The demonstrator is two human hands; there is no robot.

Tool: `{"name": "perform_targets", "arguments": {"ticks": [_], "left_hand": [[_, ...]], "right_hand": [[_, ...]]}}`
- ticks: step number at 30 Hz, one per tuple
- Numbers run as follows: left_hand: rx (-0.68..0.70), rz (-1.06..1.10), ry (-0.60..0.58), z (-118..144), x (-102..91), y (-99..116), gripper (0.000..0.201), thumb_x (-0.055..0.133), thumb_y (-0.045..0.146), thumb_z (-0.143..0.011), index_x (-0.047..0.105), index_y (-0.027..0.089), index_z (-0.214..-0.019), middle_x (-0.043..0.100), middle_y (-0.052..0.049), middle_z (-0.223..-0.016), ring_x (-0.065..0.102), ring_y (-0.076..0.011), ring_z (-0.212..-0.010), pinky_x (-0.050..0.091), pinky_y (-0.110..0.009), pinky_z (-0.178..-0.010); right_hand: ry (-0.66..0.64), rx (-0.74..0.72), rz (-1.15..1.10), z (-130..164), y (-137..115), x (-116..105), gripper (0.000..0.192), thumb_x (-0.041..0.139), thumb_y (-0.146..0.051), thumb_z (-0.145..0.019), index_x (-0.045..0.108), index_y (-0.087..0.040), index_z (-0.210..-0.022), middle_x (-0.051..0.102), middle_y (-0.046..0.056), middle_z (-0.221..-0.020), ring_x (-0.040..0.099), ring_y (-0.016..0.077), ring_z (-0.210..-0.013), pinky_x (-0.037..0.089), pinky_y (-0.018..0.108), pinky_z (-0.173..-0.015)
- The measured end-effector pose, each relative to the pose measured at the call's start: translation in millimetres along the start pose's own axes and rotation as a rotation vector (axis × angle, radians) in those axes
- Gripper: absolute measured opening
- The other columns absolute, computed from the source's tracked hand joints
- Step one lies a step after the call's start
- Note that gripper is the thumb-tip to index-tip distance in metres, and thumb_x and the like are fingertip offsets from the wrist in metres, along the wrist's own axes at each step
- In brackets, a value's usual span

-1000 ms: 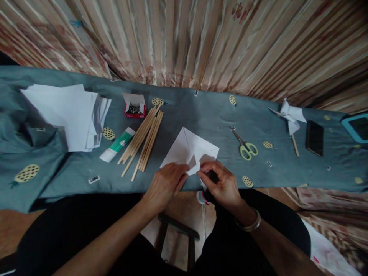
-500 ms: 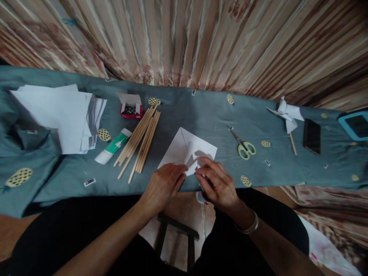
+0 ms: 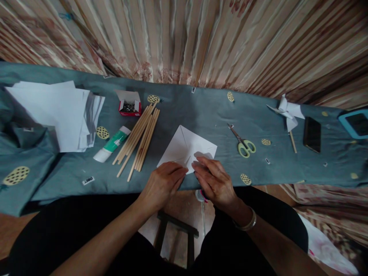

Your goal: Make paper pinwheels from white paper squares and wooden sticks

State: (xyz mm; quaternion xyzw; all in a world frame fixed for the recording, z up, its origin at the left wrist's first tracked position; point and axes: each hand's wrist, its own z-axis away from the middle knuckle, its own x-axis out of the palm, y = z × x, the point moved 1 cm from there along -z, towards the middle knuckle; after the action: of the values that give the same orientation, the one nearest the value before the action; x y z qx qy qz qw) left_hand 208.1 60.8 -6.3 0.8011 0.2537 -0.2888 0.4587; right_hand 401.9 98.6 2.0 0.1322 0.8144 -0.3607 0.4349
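1. Folded white paper square [image 3: 184,145]: lies flat on the cloth-covered tabletop [image 3: 201,111], at the near edge, straight ahead of you.
2. Your left hand [image 3: 163,182]: fingers flat, pressing the sheet's near corner; grips nothing.
3. Your right hand [image 3: 214,179]: fingers extended, pressing the sheet's near right edge, touching the left fingertips; nothing clasped.
4. Wooden sticks [image 3: 139,140]: bundle at 10 o'clock of the sheet.
5. Glue stick [image 3: 111,143]: just beside the sticks, at their 9 o'clock.
6. Red box [image 3: 128,104]: open, at 12 o'clock of the sticks.
7. Paper stack [image 3: 57,111]: far out at 9 o'clock.
8. Scissors [image 3: 243,142]: at 3 o'clock of the sheet.
9. Paper pinwheel [image 3: 287,113] and phone [image 3: 312,134]: at 2 o'clock, well apart from your hands.
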Motion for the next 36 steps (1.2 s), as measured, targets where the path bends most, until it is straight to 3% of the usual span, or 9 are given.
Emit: {"name": "perform_targets", "arguments": {"ticks": [36], "left_hand": [[-0.051,-0.035,-0.039,0.2,1.5,-1.0,0.016,0.053,0.016,-0.092,0.069,0.014,-0.096,0.072,-0.008,-0.089,0.068,-0.0186,-0.082,0.059,-0.033,-0.073]], "right_hand": [[-0.042,0.029,0.020,-1.3,4.3,7.6,0.036,0.052,-0.016,-0.093,0.063,-0.023,-0.126,0.058,0.010,-0.136,0.055,0.0274,-0.124,0.050,0.050,-0.103]]}}
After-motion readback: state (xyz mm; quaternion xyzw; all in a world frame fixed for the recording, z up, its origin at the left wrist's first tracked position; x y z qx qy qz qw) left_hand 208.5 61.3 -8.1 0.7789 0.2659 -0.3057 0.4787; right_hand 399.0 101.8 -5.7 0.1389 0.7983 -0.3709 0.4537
